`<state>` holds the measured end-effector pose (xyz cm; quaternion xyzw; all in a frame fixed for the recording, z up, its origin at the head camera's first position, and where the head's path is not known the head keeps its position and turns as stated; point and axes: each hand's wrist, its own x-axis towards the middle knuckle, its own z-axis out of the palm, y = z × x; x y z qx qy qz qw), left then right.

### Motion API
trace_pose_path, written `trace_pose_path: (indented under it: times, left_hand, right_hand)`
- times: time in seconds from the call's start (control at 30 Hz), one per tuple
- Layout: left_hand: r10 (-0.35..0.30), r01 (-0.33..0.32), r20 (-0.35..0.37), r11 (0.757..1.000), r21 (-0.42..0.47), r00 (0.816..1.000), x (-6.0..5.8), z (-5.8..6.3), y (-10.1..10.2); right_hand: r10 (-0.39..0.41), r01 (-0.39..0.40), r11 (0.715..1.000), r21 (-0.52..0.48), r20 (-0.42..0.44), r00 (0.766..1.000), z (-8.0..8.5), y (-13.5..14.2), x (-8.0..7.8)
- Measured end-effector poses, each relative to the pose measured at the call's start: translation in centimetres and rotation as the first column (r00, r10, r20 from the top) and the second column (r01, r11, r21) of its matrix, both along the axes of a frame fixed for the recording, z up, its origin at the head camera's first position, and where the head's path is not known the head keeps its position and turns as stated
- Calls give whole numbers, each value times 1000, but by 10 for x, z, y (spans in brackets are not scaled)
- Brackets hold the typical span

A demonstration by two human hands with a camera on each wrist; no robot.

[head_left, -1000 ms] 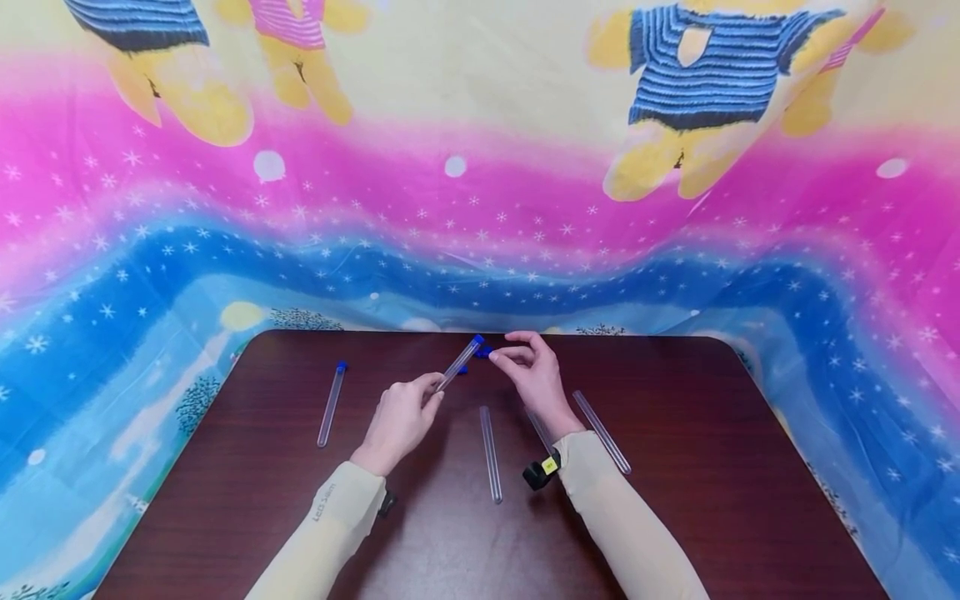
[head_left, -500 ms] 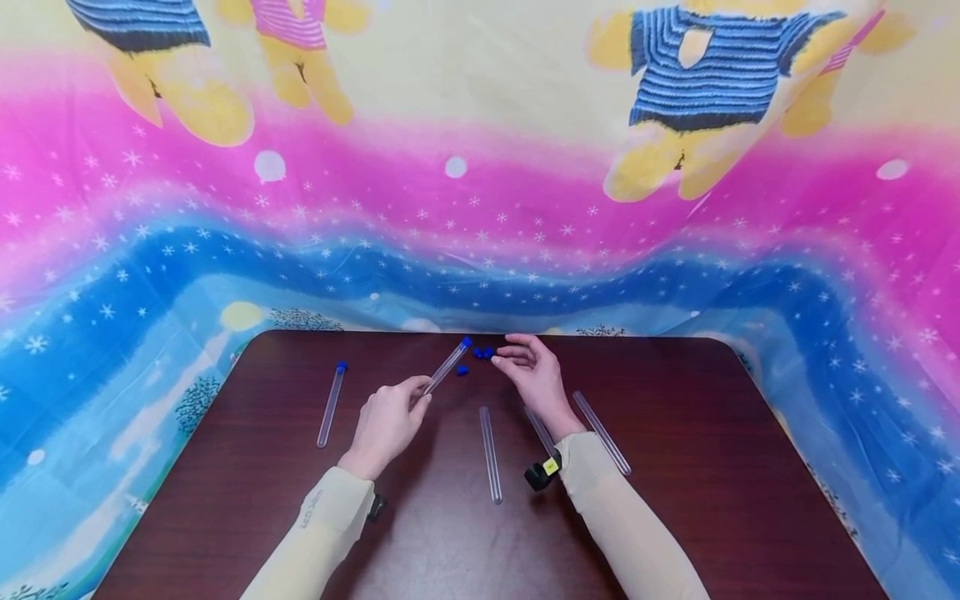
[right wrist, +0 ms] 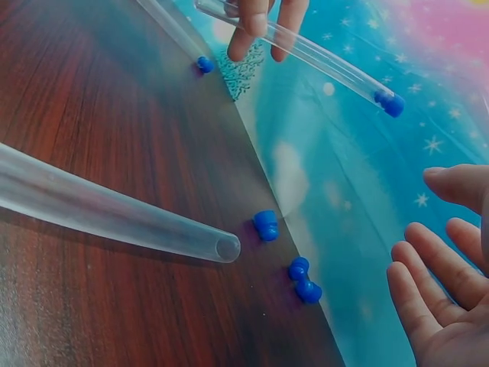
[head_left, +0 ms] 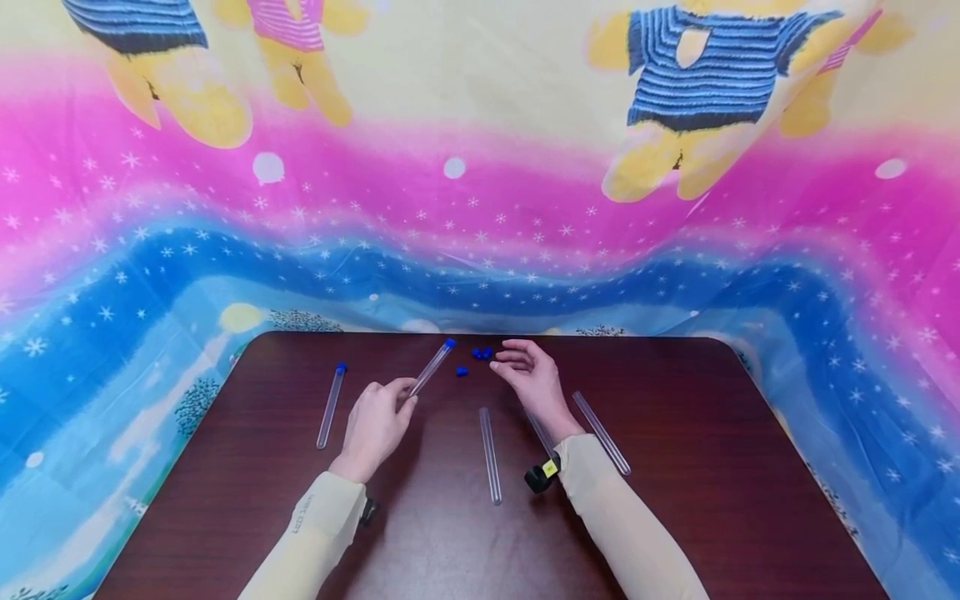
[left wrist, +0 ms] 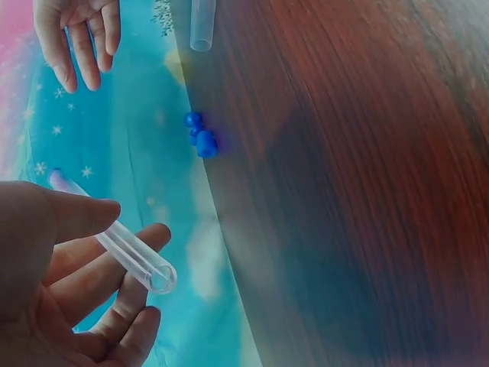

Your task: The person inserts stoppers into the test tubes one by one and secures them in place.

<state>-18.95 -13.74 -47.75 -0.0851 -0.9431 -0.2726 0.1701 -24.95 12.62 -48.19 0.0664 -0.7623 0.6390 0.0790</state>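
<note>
Between thumb and fingers, my left hand (head_left: 375,425) pinches a clear test tube (head_left: 431,368) near its rounded bottom. The tube is held tilted, its blue-capped end pointing up and away. In the right wrist view a blue cap (right wrist: 390,103) sits in that tube's mouth. My right hand (head_left: 534,385) hovers to the right with relaxed fingers and nothing in its grasp. Close by its fingertips, two loose blue caps (head_left: 482,353) lie together on the table, and a third blue cap (head_left: 461,372) lies a little nearer.
A capped test tube (head_left: 331,406) lies on the left of the brown table (head_left: 247,500). Uncapped tubes lie at the centre (head_left: 490,456) and at the right (head_left: 602,433); another tube (head_left: 538,431) is partly hidden under the right wrist. A patterned cloth (head_left: 465,225) hangs behind the table.
My left hand has moved left and slightly nearer with the capped test tube, away from the right hand and the loose caps. The right hand has barely moved.
</note>
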Motion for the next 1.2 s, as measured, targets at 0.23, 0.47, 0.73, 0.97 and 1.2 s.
trace_pose_path:
  times: [0.23,0.47,0.73,0.97,1.2]
  left_hand:
    - [4,-5,20,1000,26,1000,1,0,-7]
    - [4,-6,36,999,54,999,1,-1,-13]
    - [8,-11,51,998,67,999,0,-3,-21]
    - [25,-29,60,997,65,998,0,-4,-25]
    - [42,-45,78,998,41,996,1,-6,-32]
  right_hand:
    - [8,-9,1000,22,15,1000,-2,-3,1]
    - [19,-20,999,29,17,1000,-5,-6,-2]
    - [31,-31,999,37,1,1000,-9,-8,-6]
    - [44,-43,998,55,-15,999,-8,-12,-7]
    - [50,-49,996,77,-24,998,-10,-14,-10]
